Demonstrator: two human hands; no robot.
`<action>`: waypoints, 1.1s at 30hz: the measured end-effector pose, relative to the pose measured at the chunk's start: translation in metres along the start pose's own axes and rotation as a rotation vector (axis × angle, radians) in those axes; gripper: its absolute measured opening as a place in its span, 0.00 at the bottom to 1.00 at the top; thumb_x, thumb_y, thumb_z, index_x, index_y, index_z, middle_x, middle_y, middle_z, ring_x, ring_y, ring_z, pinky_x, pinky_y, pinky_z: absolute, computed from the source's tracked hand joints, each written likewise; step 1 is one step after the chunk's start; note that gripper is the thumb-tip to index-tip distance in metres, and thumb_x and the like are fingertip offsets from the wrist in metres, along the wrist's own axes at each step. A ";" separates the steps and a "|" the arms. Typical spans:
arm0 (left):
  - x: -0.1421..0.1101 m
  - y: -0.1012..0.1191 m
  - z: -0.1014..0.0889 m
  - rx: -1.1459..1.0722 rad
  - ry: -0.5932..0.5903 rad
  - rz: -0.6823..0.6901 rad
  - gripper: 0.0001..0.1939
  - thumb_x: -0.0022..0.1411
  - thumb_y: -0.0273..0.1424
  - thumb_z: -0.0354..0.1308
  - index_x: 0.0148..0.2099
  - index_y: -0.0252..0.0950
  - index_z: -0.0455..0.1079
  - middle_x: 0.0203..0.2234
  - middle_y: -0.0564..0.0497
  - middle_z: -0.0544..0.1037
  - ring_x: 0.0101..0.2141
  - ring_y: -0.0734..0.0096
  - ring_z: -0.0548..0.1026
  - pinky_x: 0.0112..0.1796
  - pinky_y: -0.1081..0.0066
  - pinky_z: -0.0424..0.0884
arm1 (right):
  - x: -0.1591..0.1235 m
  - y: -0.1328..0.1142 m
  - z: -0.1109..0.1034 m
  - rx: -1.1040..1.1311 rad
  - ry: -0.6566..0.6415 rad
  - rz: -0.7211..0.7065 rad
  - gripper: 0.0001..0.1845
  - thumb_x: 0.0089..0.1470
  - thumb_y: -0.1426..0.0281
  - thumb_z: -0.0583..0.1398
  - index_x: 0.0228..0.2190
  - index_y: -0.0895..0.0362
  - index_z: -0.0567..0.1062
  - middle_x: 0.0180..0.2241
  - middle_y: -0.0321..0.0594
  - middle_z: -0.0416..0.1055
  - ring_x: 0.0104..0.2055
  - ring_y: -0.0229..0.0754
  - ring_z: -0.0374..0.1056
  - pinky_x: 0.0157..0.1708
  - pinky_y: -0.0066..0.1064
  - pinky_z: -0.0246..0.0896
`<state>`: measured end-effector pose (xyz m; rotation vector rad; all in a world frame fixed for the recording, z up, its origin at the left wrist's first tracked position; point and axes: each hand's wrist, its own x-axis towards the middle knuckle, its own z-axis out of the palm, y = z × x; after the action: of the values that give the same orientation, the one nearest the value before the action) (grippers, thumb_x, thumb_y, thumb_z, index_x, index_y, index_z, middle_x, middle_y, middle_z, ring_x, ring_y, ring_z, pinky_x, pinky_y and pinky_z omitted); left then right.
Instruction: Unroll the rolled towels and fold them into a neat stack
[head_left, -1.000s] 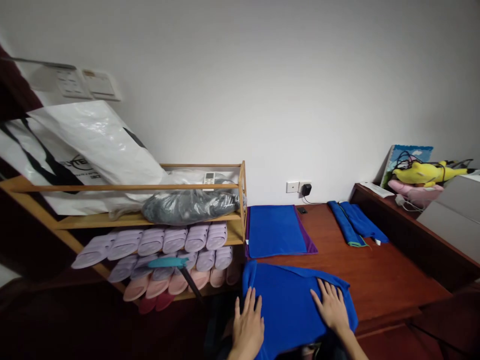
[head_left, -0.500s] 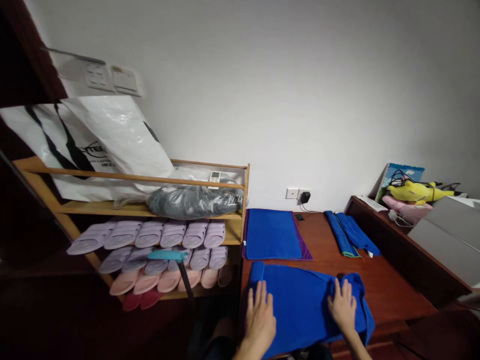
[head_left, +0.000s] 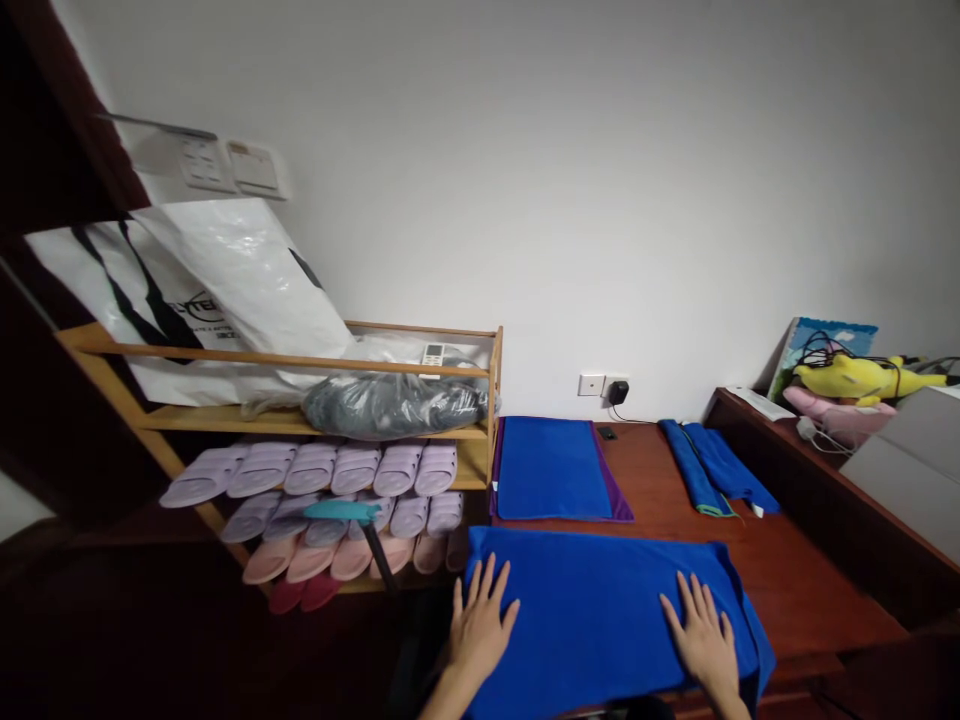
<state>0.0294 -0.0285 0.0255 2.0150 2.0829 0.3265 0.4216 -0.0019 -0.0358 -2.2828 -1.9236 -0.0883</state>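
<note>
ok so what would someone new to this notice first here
Probably the vivid blue cloth spread at the desk's near edge, with the left hand and right hand flat on it. Then the rows of lilac and pink slippers on the wooden rack to the left, and the yellow plush toy tangled in black cable at far right.

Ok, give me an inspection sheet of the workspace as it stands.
Surface: brown desk, bare patches visible.
Work things: near blue cloth spread, rumpled at right; flat blue cloth over purple cloth behind; narrow blue cloths further right.
Clutter: small dark object near the wall.
Hands: left hand and right hand flat on the near blue cloth.
Cables: black plug in the wall; dark cords around yellow toy.
Surroundings: slipper rack at left.
</note>
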 end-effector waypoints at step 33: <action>0.041 -0.048 0.011 -0.627 0.000 -0.019 0.33 0.58 0.46 0.48 0.63 0.40 0.54 0.60 0.50 0.62 0.59 0.67 0.60 0.58 0.66 0.56 | 0.065 0.205 0.003 0.253 0.195 0.269 0.26 0.38 0.48 0.47 0.39 0.28 0.73 0.35 0.48 0.75 0.41 0.65 0.69 0.34 0.60 0.58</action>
<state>-0.0137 0.0114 -0.0004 1.6078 1.7012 0.8510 0.6347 0.0285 -0.0458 -2.2433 -1.4325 -0.0322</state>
